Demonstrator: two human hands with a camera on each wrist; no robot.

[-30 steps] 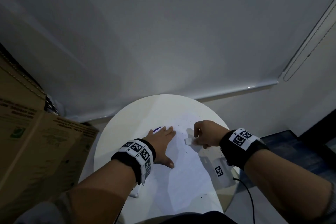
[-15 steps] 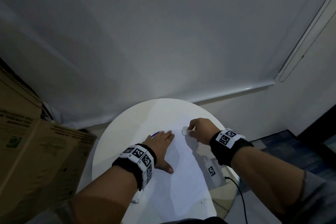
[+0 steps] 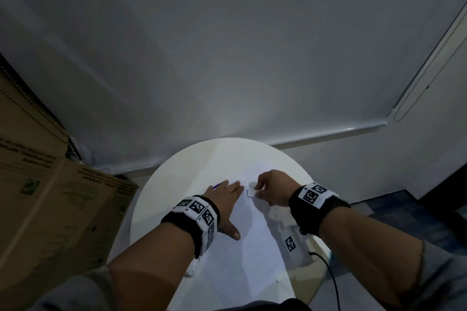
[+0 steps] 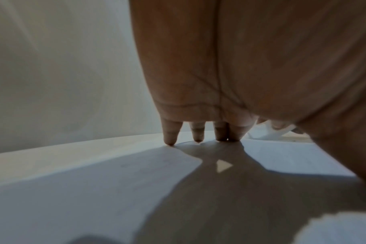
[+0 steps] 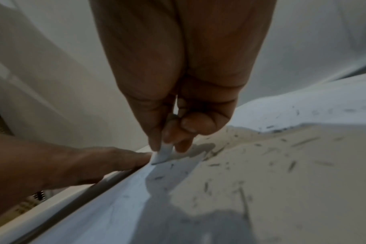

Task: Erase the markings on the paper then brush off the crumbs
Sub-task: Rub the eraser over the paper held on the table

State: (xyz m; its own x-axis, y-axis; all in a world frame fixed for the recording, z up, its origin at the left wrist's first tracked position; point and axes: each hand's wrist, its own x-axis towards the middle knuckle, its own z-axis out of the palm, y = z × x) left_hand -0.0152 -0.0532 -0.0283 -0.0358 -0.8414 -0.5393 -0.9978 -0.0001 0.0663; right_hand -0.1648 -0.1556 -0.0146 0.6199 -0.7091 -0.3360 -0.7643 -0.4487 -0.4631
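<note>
Erasing step under way. A white sheet of paper (image 3: 242, 255) lies flat on the round white counter (image 3: 177, 174), running from the near edge toward the far side. The small white block eraser (image 3: 251, 192) sits on the far part of the sheet, just beside the fingertips of the left hand (image 3: 223, 203).

Right hand (image 3: 274, 190): its grip is closed on the eraser, thumb on one face and fingers (image 5: 155, 132) on the other, the lower corner of the block (image 5: 162, 156) touching the paper. Nothing else held.

Left hand: fingers straight and spread, palm down, pressing the sheet to the counter; in the left wrist view the fingertips (image 4: 170, 140) rest at the far border of the paper. It holds nothing.

Dark eraser crumbs (image 5: 290, 165) are scattered over the surface to the right of the eraser. Any remaining pencil marks are too faint to make out.

To do this step well, I would judge: short strokes, moderate pressure, rubbing away from the pinning hand so the sheet stays taut and does not buckle. Keep the eraser's edge low. Leave the crumbs until the rubbing is done.
</note>
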